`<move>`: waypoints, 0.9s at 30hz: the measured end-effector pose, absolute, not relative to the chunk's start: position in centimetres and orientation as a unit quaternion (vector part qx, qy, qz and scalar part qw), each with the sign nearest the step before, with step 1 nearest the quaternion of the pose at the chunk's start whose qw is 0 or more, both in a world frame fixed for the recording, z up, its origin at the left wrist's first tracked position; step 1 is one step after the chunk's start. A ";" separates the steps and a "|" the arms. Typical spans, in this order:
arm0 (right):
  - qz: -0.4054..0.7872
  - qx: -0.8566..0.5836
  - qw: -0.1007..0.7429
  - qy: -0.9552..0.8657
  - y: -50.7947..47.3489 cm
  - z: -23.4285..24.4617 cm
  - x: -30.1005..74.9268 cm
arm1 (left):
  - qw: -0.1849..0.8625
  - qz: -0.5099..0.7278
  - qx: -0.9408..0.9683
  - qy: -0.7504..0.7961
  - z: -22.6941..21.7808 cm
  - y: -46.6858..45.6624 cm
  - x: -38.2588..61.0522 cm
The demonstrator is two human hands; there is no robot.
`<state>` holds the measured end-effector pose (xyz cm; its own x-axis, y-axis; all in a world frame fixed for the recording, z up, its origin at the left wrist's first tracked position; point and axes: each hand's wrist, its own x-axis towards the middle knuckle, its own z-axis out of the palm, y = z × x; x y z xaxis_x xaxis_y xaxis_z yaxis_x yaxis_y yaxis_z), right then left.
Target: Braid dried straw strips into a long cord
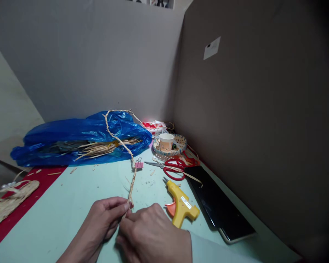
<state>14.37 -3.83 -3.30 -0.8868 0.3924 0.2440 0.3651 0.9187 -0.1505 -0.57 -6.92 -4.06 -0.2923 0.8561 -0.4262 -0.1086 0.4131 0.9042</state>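
A long straw braid [132, 182] runs from my fingers up the table and loops over the blue plastic bag at the back. My left hand [106, 215] pinches the near end of the braid between thumb and fingers. Close beside it, my right hand [153, 230] is closed at the same end, on what looks like a loose straw strand; its fingertips are partly hidden. Just past the hands, a pink binder clip [139, 165] sits next to the braid. To the right of my right hand lies a yellow glue gun [182, 204] with an orange trigger.
The blue plastic bag [57, 129] holds a straw bundle [101, 149]. Red-handled scissors [174, 168] lie near a black tablet-like slab [216, 204]. A paper cup [166, 142] stands in a woven basket [183, 141]. A woven sandal [13, 202] is at left. Grey partitions [98, 54] enclose the table.
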 end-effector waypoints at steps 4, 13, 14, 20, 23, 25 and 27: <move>0.133 -0.344 0.175 -0.913 0.2 -0.8 15.2 | 0.476 0.415 0.365 0.684 -3.8 -6.7 -1.1; 0.127 -0.421 0.146 -0.886 8.7 -0.6 10.9 | 0.414 0.354 0.451 0.707 -3.7 -6.5 -2.0; 0.132 -0.419 0.143 -0.887 9.0 -1.0 10.3 | 0.410 0.348 0.452 0.712 -3.6 -6.5 -2.1; 0.165 -0.412 0.150 -0.884 9.9 -2.2 9.4 | 0.376 0.301 0.491 0.725 -2.8 -6.1 -4.2; 0.178 -0.413 0.156 -0.879 10.0 -2.4 9.8 | 0.338 0.258 0.533 0.732 -2.6 -5.7 -5.9; 0.190 -0.410 0.158 -0.878 10.0 -2.4 9.9 | 0.294 0.221 0.556 0.745 -2.2 -5.4 -6.8; 0.206 -0.401 0.158 -0.879 10.1 -2.4 10.0 | 0.245 0.177 0.576 0.759 -1.7 -4.9 -7.6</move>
<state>9.99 10.11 -2.43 -0.6283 0.7698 0.1129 0.6395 0.5936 -0.4885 -7.61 -4.93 -1.71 -0.2163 0.9618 -0.1676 0.7886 0.2733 0.5507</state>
